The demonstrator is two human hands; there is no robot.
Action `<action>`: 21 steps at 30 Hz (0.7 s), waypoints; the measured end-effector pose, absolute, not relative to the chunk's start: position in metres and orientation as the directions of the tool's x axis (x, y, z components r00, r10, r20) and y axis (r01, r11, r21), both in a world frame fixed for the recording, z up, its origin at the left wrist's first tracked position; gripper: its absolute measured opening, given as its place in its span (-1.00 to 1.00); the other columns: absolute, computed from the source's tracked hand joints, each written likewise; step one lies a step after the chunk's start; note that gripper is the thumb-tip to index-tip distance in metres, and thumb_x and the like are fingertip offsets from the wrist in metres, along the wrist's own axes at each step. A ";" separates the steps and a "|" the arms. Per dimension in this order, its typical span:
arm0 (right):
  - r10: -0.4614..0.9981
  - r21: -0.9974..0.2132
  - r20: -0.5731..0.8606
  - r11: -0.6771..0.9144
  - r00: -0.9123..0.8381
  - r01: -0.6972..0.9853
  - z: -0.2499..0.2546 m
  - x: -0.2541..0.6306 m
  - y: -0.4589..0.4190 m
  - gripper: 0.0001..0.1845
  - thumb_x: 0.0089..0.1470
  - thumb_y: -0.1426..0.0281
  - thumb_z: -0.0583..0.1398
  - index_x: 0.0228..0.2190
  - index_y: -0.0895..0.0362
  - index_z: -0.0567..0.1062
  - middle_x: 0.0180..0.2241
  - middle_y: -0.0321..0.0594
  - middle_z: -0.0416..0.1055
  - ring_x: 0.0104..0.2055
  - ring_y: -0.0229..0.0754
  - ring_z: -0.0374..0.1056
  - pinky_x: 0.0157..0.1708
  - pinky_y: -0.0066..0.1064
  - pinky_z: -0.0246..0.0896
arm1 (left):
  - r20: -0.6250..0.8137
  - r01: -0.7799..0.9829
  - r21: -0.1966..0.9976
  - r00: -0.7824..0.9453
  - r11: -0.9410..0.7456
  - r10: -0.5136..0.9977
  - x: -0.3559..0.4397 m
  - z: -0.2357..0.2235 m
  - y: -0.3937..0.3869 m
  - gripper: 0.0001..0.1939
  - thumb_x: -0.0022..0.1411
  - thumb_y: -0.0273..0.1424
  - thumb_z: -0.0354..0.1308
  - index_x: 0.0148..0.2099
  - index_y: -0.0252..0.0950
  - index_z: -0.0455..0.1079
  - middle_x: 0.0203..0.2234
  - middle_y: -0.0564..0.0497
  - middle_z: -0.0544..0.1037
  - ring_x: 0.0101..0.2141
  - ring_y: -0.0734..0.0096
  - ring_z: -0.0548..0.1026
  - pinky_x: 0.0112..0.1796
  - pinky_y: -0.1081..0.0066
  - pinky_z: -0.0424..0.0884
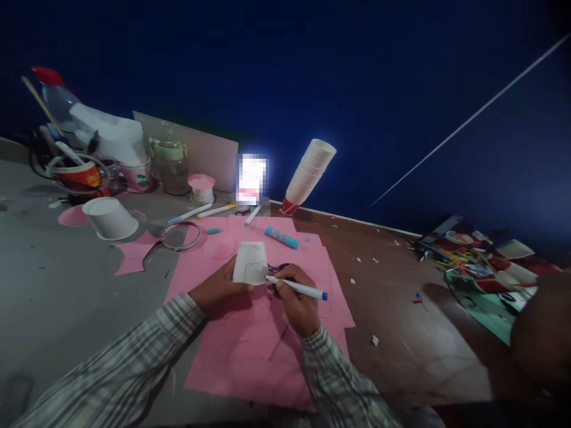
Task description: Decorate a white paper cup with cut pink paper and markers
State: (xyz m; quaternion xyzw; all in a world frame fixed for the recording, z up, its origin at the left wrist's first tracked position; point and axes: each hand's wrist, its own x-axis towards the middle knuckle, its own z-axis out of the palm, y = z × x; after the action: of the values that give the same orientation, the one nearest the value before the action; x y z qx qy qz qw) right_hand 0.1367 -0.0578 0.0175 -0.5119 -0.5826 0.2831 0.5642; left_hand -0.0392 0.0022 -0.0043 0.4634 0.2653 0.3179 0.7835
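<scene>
A white paper cup point(250, 261) with thin green lines drawn on its side is gripped by my left hand point(218, 289) from the left and below. My right hand point(298, 300) is closed around a white marker point(303, 288) with a blue end, its tip at the cup's lower right side. Partly hidden behind my right hand lie dark-handled scissors point(275, 267). Pink paper sheets point(250, 368) spread beneath both hands. Just beyond the cup lies a turquoise glue stick point(282, 237).
A tall stack of paper cups point(308, 176) leans at the back. Markers point(216, 211), a bangle-like ring point(181, 236) and a white tub point(110, 218) lie to the left. A red cup of tools point(80, 175) stands far left. Clutter point(486, 255) fills the right side.
</scene>
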 end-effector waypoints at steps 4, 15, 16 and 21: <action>0.877 -0.892 0.436 0.393 0.200 0.222 0.016 0.140 -0.060 -0.91 0.08 0.38 0.16 -0.39 0.10 0.47 -0.39 -0.22 0.42 -0.33 -0.15 0.36 -0.34 -0.31 0.29 | -0.138 -0.248 0.889 0.655 0.384 0.743 -0.039 -0.001 0.001 -0.36 -0.10 -0.42 0.38 0.05 -0.24 0.26 -0.18 -0.06 0.52 -0.20 0.24 0.45 -0.25 0.36 0.37; 0.906 -0.887 0.403 0.352 0.130 0.298 0.014 0.135 -0.056 -0.91 0.05 0.40 0.15 -0.39 0.12 0.47 -0.44 -0.24 0.37 -0.44 -0.22 0.30 -0.50 -0.41 0.21 | -0.089 -0.224 0.925 0.657 0.307 0.748 -0.039 -0.009 0.004 -0.32 -0.08 -0.43 0.38 0.10 -0.25 0.23 -0.17 -0.06 0.51 -0.12 0.19 0.42 -0.14 0.29 0.33; 0.911 -0.889 0.394 0.342 0.126 0.305 0.014 0.135 -0.056 -0.91 0.04 0.40 0.15 -0.41 0.12 0.47 -0.45 -0.24 0.37 -0.44 -0.22 0.29 -0.50 -0.42 0.20 | -0.097 -0.220 0.924 0.660 0.314 0.745 -0.040 -0.009 0.004 -0.31 -0.09 -0.43 0.38 0.10 -0.26 0.22 -0.19 -0.06 0.51 -0.12 0.19 0.42 -0.14 0.29 0.33; 0.927 -0.906 0.344 0.286 0.150 0.311 0.014 0.137 -0.054 -0.91 0.02 0.42 0.16 -0.47 0.13 0.45 -0.51 -0.26 0.36 -0.47 -0.23 0.28 -0.53 -0.44 0.16 | -0.117 -0.237 0.907 0.652 0.348 0.749 -0.039 -0.005 0.002 -0.36 -0.10 -0.41 0.38 0.05 -0.25 0.25 -0.18 -0.05 0.49 -0.17 0.25 0.43 -0.23 0.36 0.34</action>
State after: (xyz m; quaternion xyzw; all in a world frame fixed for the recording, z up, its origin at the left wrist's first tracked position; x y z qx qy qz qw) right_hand 0.1368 -0.0540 0.0135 -0.5267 -0.5877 0.2822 0.5454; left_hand -0.0392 0.0025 -0.0052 0.4743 0.2700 0.3178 0.7754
